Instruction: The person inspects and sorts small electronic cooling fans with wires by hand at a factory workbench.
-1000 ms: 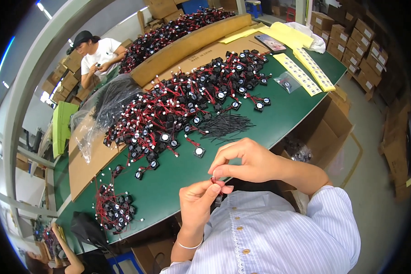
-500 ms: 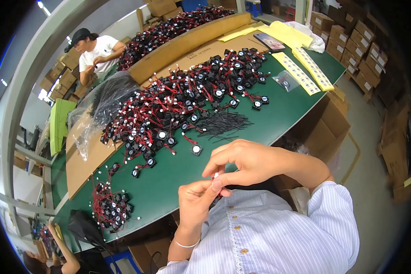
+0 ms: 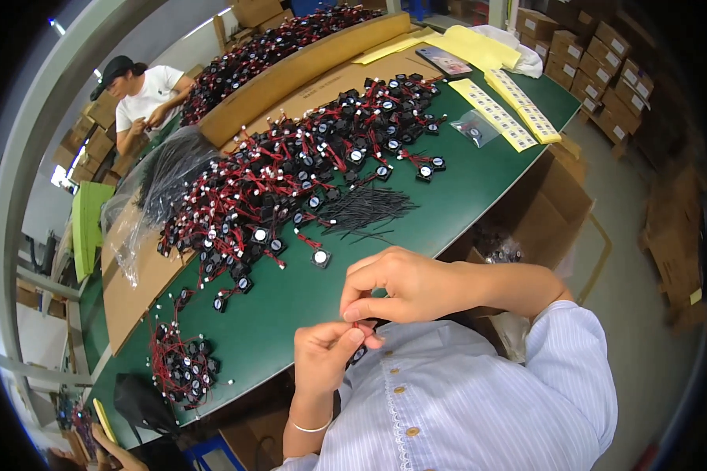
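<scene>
Far left, one co-worker in a white shirt and dark cap [image 3: 144, 93] sits at the far end of the green table [image 3: 479, 196], hands together over their own work. Near them lies one clear plastic bag of black ties [image 3: 161, 177] on a sheet of brown cardboard [image 3: 130, 286].

At the near left edge of the table sits one small bundle of black fans with red leads [image 3: 182, 363]; I cannot count the pieces in it. One large heap of the same small black fans with red leads [image 3: 291, 180] spreads across the middle of the table, far too many to count. One loose fan [image 3: 320, 257] lies by itself on the near side of that heap. Just right of it is one loose spread of thin black cable ties [image 3: 365, 210].

My left hand [image 3: 327, 357] is closed, thumb and fingers pinched on a small black fan [image 3: 359, 353], which is mostly hidden behind the fingers, with a bit of red lead showing above them. My right hand [image 3: 404, 284] is just above and touching the left, its thumb and forefinger pinched shut on the same red lead. The fan lies between both hands, close to my chest, at the near edge of the table and well apart from the heap.

Far right: one small clear bag [image 3: 474, 127], two long yellow label sheets [image 3: 507, 110], and stacked cardboard boxes [image 3: 605, 55] beyond the table.
</scene>
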The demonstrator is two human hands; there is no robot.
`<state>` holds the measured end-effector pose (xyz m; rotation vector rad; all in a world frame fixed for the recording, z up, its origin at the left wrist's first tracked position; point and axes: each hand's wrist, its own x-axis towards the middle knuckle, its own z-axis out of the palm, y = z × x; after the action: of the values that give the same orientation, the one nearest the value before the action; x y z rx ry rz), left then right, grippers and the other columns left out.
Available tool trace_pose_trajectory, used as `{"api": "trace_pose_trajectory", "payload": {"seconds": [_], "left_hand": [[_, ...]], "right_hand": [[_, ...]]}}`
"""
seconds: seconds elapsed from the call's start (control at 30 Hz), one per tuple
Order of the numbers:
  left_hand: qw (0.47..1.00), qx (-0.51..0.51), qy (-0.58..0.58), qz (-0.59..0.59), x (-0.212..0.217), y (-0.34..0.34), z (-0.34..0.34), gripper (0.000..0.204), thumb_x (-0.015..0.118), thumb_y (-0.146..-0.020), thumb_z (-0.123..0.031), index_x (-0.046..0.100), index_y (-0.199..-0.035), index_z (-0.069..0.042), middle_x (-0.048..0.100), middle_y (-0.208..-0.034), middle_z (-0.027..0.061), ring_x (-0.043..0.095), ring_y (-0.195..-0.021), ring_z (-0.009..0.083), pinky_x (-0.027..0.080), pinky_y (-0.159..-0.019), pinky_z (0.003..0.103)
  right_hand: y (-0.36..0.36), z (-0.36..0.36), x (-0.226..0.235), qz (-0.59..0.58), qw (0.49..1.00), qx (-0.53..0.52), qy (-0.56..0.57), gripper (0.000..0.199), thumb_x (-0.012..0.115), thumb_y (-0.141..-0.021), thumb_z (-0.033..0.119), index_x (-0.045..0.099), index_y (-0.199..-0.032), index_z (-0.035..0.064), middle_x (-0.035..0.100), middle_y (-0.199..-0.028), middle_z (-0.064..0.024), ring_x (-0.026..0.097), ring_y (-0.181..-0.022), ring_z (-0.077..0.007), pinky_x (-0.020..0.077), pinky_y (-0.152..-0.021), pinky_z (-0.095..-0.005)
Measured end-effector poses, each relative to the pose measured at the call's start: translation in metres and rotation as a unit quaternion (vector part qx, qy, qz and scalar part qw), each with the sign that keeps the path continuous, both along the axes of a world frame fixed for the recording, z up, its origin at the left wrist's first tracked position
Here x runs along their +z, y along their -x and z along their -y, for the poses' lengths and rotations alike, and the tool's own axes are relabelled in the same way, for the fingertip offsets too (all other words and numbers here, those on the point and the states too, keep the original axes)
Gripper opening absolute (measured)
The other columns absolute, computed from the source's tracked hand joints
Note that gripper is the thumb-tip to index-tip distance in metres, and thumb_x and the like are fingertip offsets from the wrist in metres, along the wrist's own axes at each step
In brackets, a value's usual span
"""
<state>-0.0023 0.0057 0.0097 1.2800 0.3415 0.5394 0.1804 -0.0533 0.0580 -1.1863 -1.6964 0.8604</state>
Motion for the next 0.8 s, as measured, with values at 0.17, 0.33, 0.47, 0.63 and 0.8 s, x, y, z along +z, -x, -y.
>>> {"api": "trace_pose_trajectory", "payload": {"seconds": [0.17,0.33,0.47,0.63,0.8], "left_hand": [[0.989,0.129,-0.062,-0.039,-0.016,0.012,-0.004,0.012,0.056,-0.081,-0.001,0.061,-0.083,0.009,0.063,-0.07,0.0127,0.062,-0.065,0.0184,0.05,-0.067,0.028],[0.987,0.159,-0.007,0.008,-0.019,0.013,-0.01,0.014,0.056,-0.082,-0.004,0.061,-0.083,0.01,0.063,-0.069,0.0129,0.061,-0.063,0.0191,0.051,-0.065,0.031],[0.988,0.153,0.021,0.019,-0.017,0.013,-0.012,0.017,0.055,-0.083,-0.006,0.061,-0.082,0.009,0.063,-0.069,0.0129,0.061,-0.063,0.0196,0.051,-0.066,0.032],[0.988,0.146,0.035,0.033,-0.017,0.009,-0.011,0.017,0.054,-0.083,-0.007,0.06,-0.081,0.009,0.063,-0.069,0.0131,0.061,-0.063,0.0202,0.051,-0.066,0.032],[0.992,0.08,0.074,0.062,-0.012,0.006,-0.01,0.017,0.054,-0.084,-0.008,0.061,-0.081,0.008,0.062,-0.068,0.0126,0.062,-0.063,0.0212,0.05,-0.069,0.033]], "right_hand": [[-0.066,-0.019,-0.029,0.12,0.934,-0.335,-0.046,0.017,0.064,-0.073,0.011,0.06,-0.086,0.0016,0.058,-0.08,-0.0107,0.059,-0.072,-0.0188,0.0463,-0.065,-0.0279],[-0.052,-0.032,-0.056,0.271,0.926,-0.262,0.011,0.013,0.065,-0.069,0.015,0.06,-0.075,0.0046,0.056,-0.075,-0.0095,0.056,-0.071,-0.0258,0.0446,-0.063,-0.0351],[-0.048,-0.038,-0.069,0.323,0.914,-0.247,0.012,0.012,0.063,-0.072,0.014,0.058,-0.073,0.0032,0.056,-0.08,-0.0105,0.055,-0.079,-0.0295,0.0438,-0.067,-0.0377],[-0.039,-0.037,-0.06,0.338,0.89,-0.28,-0.121,0.012,0.062,-0.074,0.012,0.056,-0.077,0.0016,0.056,-0.077,-0.0109,0.055,-0.075,-0.0302,0.0442,-0.066,-0.0378],[0.0,-0.009,-0.036,0.013,0.992,-0.123,-0.011,0.015,0.061,-0.077,0.01,0.059,-0.09,0.0017,0.06,-0.081,-0.009,0.058,-0.071,-0.0185,0.0462,-0.064,-0.0284]]}}
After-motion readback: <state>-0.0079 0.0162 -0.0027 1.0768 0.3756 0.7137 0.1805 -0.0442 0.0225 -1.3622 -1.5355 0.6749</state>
